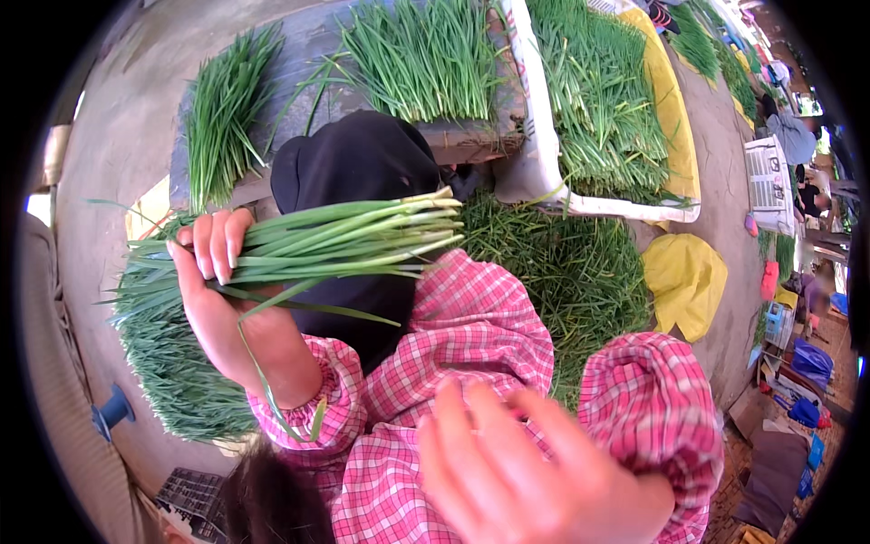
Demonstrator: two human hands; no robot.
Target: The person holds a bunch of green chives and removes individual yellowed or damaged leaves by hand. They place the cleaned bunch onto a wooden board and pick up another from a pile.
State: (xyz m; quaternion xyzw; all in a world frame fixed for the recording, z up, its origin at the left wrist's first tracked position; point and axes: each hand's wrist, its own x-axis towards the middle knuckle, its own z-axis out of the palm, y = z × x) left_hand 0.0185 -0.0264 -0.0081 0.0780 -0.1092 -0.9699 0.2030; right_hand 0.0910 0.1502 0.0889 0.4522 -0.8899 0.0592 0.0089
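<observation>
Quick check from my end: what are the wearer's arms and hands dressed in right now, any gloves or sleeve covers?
No gloves: both the left hand and right hand are bare. Each forearm wears a loose pink-and-white checked sleeve with a gathered, elasticated cuff at the wrist. No rings, watch or markings show.

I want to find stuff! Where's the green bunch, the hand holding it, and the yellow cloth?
green bunch [362, 238], head view, middle of the pale stalks.
left hand [213, 290], head view, back of the hand.
yellow cloth [686, 276], head view, middle of the crumpled piece.
</observation>
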